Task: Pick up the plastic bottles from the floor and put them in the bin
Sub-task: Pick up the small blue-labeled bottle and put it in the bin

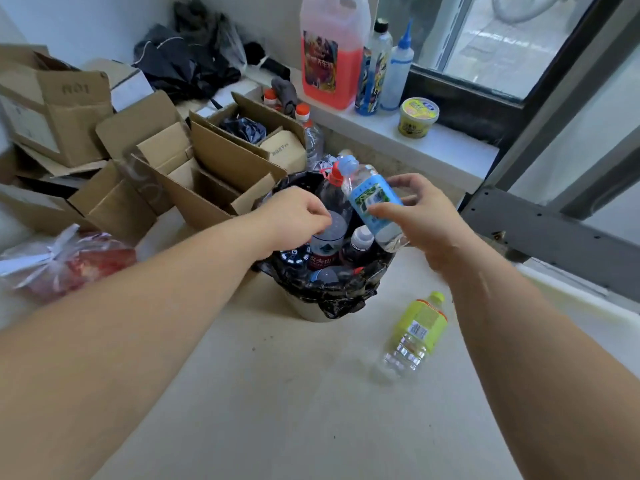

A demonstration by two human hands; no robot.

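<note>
Two bare hands reach over a small round bin lined with a black plastic bag (346,299), which stands in the middle of the pale floor (277,393). The right hand (420,216) has its fingers spread loosely around a clear plastic bottle with a blue label and pale blue cap (372,199); the thumb touches the label's near side and the other fingers curve just behind it. That bottle is tilted, cap toward the far left, directly above the bin's right side. The left hand (294,214) is curled, fingertips pinched down onto the rounded base of a clear bottle with a dark red label (327,240) that stands upended in the bin. Around it the bin is packed with more bottles, among them one with a white cap (362,239) and one with a red cap (335,176) at the far side.

Near and to the right of the bin, a clear plastic bottle with a yellow-green label and cap (417,332) lies on its side on the floor, apart from both hands. Left of the bin sit open brown cardboard boxes (166,161) and a clear bag holding something red (65,261). On the far white sill (450,147) stand a large jug of pink liquid (332,53), two tall bottles and a small yellow tub (418,116)
</note>
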